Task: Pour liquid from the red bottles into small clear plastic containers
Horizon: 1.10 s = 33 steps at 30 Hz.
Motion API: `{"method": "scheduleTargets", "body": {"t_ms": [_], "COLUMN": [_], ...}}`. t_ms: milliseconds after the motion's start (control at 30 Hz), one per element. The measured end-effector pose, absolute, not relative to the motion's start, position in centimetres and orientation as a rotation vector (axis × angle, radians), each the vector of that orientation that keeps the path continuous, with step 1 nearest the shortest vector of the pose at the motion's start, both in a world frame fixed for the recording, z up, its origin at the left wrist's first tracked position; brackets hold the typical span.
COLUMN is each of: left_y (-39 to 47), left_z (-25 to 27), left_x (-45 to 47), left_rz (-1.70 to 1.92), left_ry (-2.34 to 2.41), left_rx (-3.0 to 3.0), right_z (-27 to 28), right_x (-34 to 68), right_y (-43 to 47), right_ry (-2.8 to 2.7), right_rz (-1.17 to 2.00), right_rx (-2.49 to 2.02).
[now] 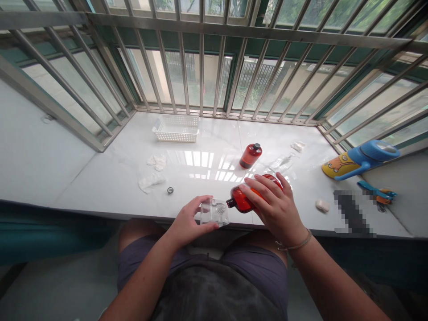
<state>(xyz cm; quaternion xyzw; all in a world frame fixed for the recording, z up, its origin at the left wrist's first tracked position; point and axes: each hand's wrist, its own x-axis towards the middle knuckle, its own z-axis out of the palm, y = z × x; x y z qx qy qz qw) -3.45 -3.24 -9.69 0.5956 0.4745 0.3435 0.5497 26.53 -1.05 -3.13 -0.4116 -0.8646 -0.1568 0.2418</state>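
Observation:
In my right hand (pixel 269 200) is a red, see-through bottle (pixel 242 198), tipped on its side. Its black threaded neck has no cap and points left. My left hand (pixel 194 218) grips a small clear bottle (pixel 214 213) at the counter's front edge, thumb and fingers on opposite sides. The red bottle's mouth is close to the clear bottle's round opening; I cannot tell whether they touch or whether liquid flows. A small dark round cap (pixel 170 190) lies to the left of my left hand.
A second red bottle (pixel 250 156) with a black cap stands farther back. A white basket (pixel 176 133) is by the window bars. Crumpled clear plastic (pixel 282 162) and white wrappers (pixel 152 182) lie about. On the right are a blue and yellow flask (pixel 357 161) and a small pale case (pixel 322 205).

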Motion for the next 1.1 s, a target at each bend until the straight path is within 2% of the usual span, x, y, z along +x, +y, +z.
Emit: {"method": "scheduleTargets", "body": {"t_ms": [1100], "left_y": [-3.26], "left_z": [-9.91], "left_x": [-3.35], "left_rz": [0.823], "left_ry": [1.134], "left_rx": [1.414], "right_z": [-2.81], "right_x": [26.48], "right_y": [-1.05], "right_ry": [-2.385], "right_rz": [-0.478], "right_rx": [-1.109]}}
